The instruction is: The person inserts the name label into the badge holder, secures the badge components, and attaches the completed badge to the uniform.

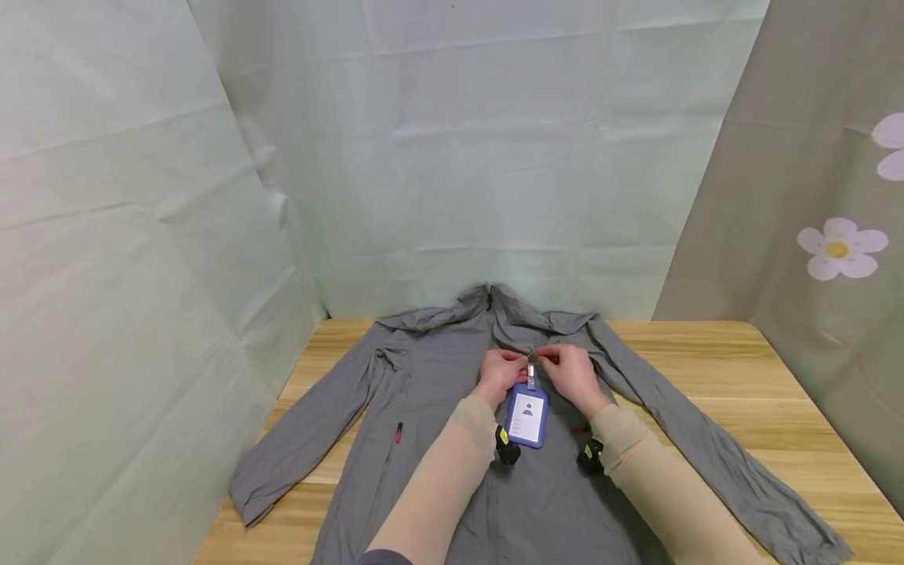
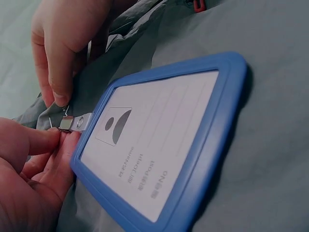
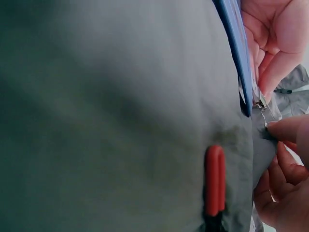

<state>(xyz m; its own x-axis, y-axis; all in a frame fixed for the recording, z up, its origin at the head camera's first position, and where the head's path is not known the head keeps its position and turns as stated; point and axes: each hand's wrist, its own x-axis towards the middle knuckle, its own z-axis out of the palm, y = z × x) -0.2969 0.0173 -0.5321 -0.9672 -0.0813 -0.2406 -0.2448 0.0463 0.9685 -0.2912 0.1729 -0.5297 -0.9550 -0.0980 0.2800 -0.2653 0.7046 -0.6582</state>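
Note:
A blue-framed ID badge (image 1: 527, 416) with a white card lies on the chest of a grey jacket (image 1: 441, 392). Its short strap ends in a small metal clip (image 2: 66, 123) with a thin wire pin (image 3: 264, 116) at its top. My left hand (image 1: 500, 372) pinches the clip between thumb and finger, its other fingers curled behind the strap. Opposite, my right hand (image 1: 570, 377) pinches the wire pin at the jacket fabric, fingertips close to those of the left. Part of the pin is hidden by the fingers.
The jacket lies spread on a wooden table (image 1: 706, 361), sleeves out to both sides. Red zipper pulls (image 3: 215, 181) show on its front. Pale cloth (image 1: 494, 157) hangs behind the table and at the left; a flowered grey cloth (image 1: 749, 196) hangs at the right.

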